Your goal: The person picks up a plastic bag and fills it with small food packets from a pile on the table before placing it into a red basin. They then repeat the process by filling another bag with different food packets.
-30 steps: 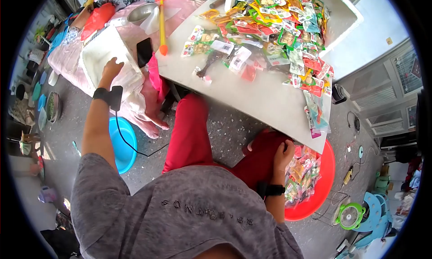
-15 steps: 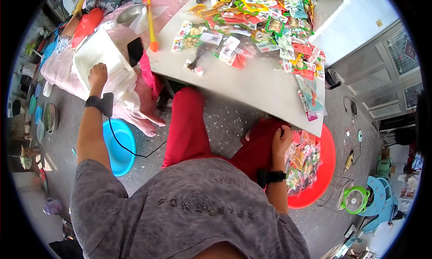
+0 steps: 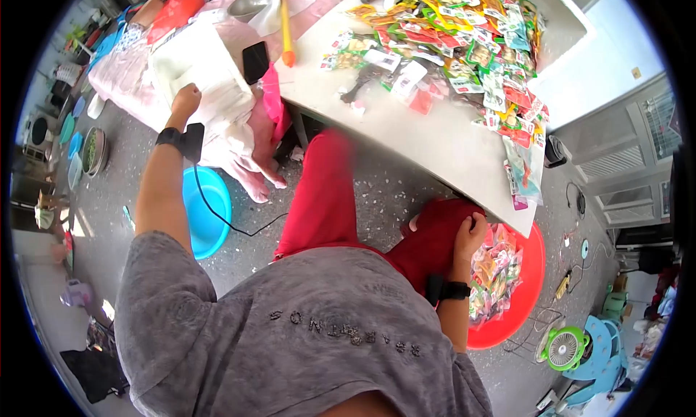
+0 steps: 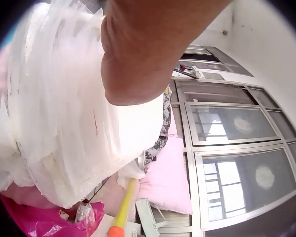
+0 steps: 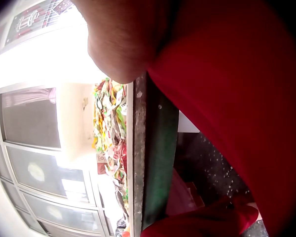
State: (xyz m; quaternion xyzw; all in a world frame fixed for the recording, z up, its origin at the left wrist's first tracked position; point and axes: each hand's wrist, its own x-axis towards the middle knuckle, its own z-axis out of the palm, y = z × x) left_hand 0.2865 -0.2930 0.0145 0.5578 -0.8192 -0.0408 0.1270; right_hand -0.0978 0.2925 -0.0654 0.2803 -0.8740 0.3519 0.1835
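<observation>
Over the near side of a white foam box [image 3: 165,65] is the left hand [image 3: 186,101]; its fingers look bunched, and what they touch is hidden. The left wrist view shows the heel of that hand [image 4: 138,59] against the box's pale plastic lining [image 4: 64,98], fingertips out of sight. The right hand [image 3: 471,236] rests on the red-trousered knee [image 3: 442,225], fingers loosely bent, holding nothing visible. In the right wrist view, part of this hand [image 5: 121,42] shows beside the trouser leg [image 5: 222,89].
Colourful food packets [image 3: 471,36] are heaped on the white table [image 3: 435,145]. A black phone [image 3: 255,62] and a yellow stick [image 3: 286,29] lie near the box. On the floor stand a blue basin [image 3: 210,232] and a red tub [image 3: 533,272] holding packets.
From spread fingers over the box's inside, the left hand has come to a bunched pose at its near side. The head view has shifted; the right hand stays on the knee.
</observation>
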